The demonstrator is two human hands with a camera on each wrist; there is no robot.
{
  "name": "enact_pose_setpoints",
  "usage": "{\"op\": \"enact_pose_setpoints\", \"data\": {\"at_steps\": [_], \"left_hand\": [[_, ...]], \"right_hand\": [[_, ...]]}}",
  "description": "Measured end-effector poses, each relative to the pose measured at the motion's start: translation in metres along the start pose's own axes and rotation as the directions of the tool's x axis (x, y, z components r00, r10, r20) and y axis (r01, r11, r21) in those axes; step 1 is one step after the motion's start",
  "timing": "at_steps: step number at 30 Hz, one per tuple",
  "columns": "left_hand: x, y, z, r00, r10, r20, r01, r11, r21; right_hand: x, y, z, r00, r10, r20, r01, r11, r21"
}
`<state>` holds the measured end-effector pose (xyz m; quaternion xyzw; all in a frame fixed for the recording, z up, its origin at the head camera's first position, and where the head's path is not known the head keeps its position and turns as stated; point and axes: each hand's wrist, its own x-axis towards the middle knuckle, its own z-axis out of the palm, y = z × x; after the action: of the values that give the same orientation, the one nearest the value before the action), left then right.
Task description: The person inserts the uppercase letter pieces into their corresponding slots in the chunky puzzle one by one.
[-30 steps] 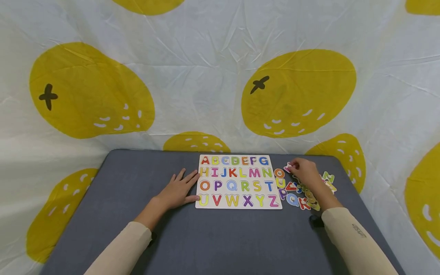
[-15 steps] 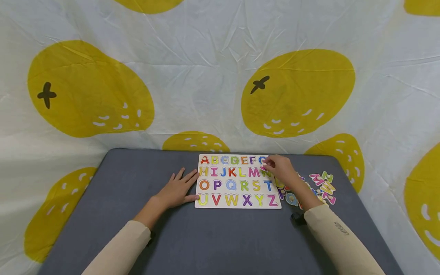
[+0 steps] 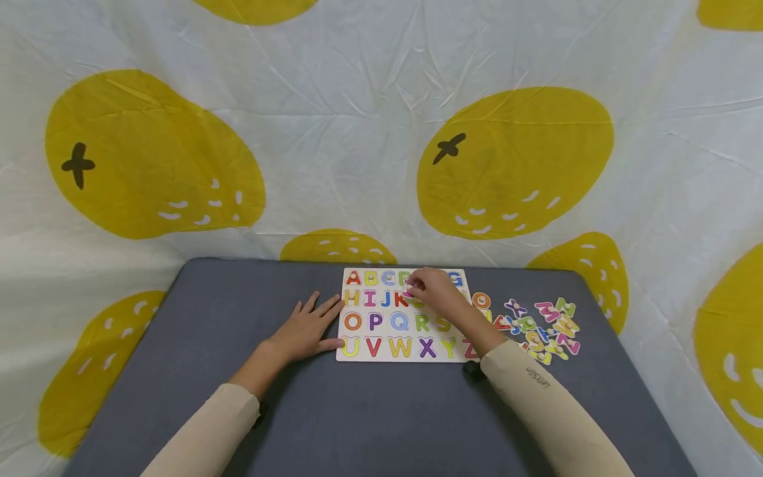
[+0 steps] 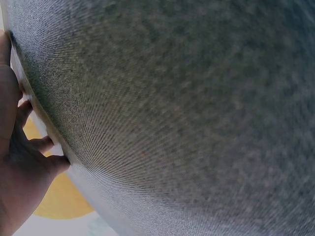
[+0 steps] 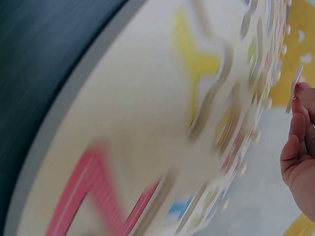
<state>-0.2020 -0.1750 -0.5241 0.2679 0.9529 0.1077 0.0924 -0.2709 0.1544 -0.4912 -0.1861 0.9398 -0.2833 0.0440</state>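
Note:
A cream alphabet puzzle board (image 3: 387, 334) lies on the table, with rows of coloured letters. My left hand (image 3: 304, 334) rests at its left edge, fingers straight and spread; the left wrist view shows part of that hand (image 4: 22, 172) at its left side. Over the board's upper rows, my right hand (image 3: 438, 291) pinches a small pink letter piece (image 3: 410, 293) between thumb and fingers. Edge-on in the right wrist view, the thin letter piece (image 5: 294, 91) is held above the board; which letter it is cannot be made out. The right hand and forearm hide several letters.
Loose letter pieces lie in a pile right of the board, among them a purple X (image 3: 514, 307), an orange O (image 3: 481, 300) and a pink M (image 3: 545, 311). The grey table (image 3: 369, 417) ends at a white curtain (image 3: 346, 165) with yellow prints.
My right hand has moved left from the loose pieces to above the board, carrying the pink letter piece. The left hand has stayed at the board's left edge.

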Motion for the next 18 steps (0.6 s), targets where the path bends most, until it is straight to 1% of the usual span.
{"op": "enact_pose_setpoints", "data": {"at_steps": [3,11,16,18], "left_hand": [[0.0,0.001,-0.001,1.0,-0.002,0.001,0.002,1.0,-0.007],[0.0,0.001,-0.001,1.0,0.008,0.002,-0.008,1.0,-0.015],[0.0,0.0,-0.001,1.0,0.008,-0.009,-0.008,1.0,0.002],[-0.001,0.0,-0.001,1.0,0.009,-0.013,-0.009,1.0,0.002]], "right_hand": [[0.009,-0.011,0.011,1.0,-0.023,0.011,0.023,1.0,-0.013],[0.029,-0.034,0.041,0.994,-0.081,0.068,0.087,0.992,-0.094],[0.038,-0.043,0.054,0.99,-0.113,0.081,0.125,0.981,-0.151],[0.039,-0.046,0.057,0.989,-0.119,0.088,0.132,0.979,-0.154]]}}
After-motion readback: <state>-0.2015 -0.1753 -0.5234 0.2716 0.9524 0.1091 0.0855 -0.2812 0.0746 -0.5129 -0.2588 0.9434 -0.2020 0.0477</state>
